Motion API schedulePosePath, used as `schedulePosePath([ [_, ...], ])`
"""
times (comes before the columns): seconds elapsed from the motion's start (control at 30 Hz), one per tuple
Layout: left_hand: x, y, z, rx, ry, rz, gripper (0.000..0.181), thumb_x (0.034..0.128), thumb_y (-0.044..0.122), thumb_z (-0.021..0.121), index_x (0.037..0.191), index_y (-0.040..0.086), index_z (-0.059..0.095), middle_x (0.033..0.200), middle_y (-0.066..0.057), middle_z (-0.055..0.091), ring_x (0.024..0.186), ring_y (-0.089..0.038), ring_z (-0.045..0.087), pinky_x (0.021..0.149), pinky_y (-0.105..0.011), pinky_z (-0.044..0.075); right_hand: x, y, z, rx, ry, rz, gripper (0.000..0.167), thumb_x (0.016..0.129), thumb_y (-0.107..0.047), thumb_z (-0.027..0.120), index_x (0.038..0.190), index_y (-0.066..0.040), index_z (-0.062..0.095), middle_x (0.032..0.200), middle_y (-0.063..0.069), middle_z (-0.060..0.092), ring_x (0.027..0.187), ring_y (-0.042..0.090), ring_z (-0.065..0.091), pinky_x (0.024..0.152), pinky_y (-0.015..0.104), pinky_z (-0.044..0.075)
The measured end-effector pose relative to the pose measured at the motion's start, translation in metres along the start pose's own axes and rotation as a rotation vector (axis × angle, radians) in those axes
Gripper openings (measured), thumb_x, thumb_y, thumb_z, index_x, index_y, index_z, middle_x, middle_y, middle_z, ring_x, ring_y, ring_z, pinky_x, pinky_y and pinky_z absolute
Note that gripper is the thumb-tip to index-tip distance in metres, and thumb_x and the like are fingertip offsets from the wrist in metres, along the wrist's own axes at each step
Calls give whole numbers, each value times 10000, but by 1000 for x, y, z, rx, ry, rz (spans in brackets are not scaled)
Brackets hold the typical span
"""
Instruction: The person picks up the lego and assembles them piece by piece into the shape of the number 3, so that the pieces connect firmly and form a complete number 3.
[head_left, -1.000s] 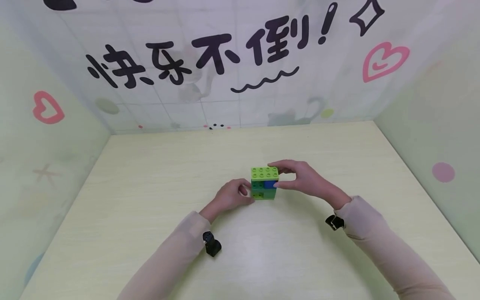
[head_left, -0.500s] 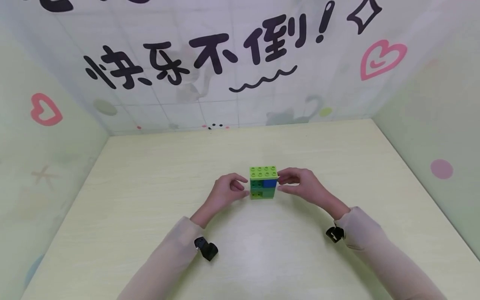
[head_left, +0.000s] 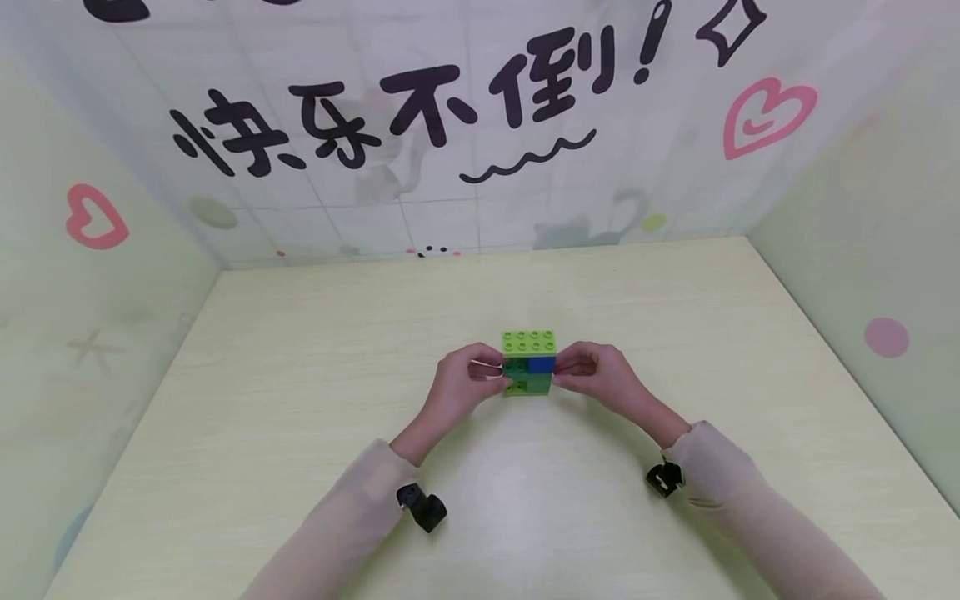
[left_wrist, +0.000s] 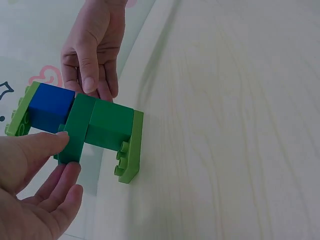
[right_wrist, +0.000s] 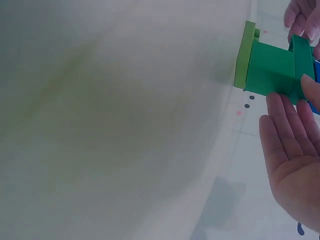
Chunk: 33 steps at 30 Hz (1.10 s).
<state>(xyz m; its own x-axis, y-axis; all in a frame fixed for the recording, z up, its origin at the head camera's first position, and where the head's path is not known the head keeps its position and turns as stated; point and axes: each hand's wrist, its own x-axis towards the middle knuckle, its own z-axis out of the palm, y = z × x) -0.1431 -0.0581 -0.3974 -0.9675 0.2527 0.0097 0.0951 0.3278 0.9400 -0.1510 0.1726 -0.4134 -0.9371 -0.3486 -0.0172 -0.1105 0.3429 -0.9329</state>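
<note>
A small stack of toy building bricks (head_left: pixel 528 343) stands upright on the table between my hands. Lime-green studded plates form its top and bottom, with a blue brick (left_wrist: pixel 51 106), a dark green flat piece (left_wrist: pixel 82 117) and a green brick (right_wrist: pixel 271 68) between them. Open gaps face the left side. My left hand (head_left: pixel 465 385) pinches the left end of the dark green piece between thumb and fingers. From the right, my right hand (head_left: pixel 611 382) holds the stack's side, its thumb on the dark green piece and fingertips behind in the right wrist view.
The pale wood-grain table (head_left: pixel 337 333) is bounded by a printed back wall (head_left: pixel 435 225) and side panels at left and right. A black wrist camera (head_left: pixel 422 507) hangs from the left sleeve, another black camera (head_left: pixel 664 478) from the right.
My right hand has come down from the top plate's level to the stack's side. My left hand drew slightly away, then came back and took hold of the left end. The stack stays about in place.
</note>
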Motion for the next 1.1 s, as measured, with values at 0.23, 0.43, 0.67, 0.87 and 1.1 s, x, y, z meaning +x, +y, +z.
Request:
schedulePosePath([
  [0.23,3,1,0,40,-21,-7,224,746,-48,712,949,-8,629,957,-97,619,845,-227,633,691,-269,510,3,-7,0,-26,-1,-12,238,782,-25,707,982,50,603,949,149,650,857,235,639,716,265,503],
  [0.43,7,2,-2,57,-48,-23,203,759,-38,705,946,-23,628,979,-111,619,838,-225,637,687,-264,509,6,-14,-2,-58,-18,-7,225,777,-5,706,967,56,601,926,146,652,848,233,638,716,271,504],
  [0.67,13,5,-6,102,-67,-50,190,769,-10,706,955,-7,665,947,-91,641,820,-186,636,694,-263,506,11,-16,-5,-104,-33,14,202,787,-40,706,950,47,625,905,129,663,842,219,639,722,290,503],
  [0.87,19,6,-9,85,-51,-95,196,759,-1,718,953,-10,686,919,-90,671,798,-173,637,686,-260,505,17,-19,-8,-124,-57,56,200,791,-77,713,938,37,639,878,104,671,813,190,639,715,290,501],
  [1.1,26,7,-11,73,-46,-127,203,767,17,719,968,-1,694,929,-100,678,808,-174,645,697,-260,505,24,-23,-11,-135,-60,92,196,788,-79,712,933,33,645,837,83,673,770,171,638,696,295,499],
])
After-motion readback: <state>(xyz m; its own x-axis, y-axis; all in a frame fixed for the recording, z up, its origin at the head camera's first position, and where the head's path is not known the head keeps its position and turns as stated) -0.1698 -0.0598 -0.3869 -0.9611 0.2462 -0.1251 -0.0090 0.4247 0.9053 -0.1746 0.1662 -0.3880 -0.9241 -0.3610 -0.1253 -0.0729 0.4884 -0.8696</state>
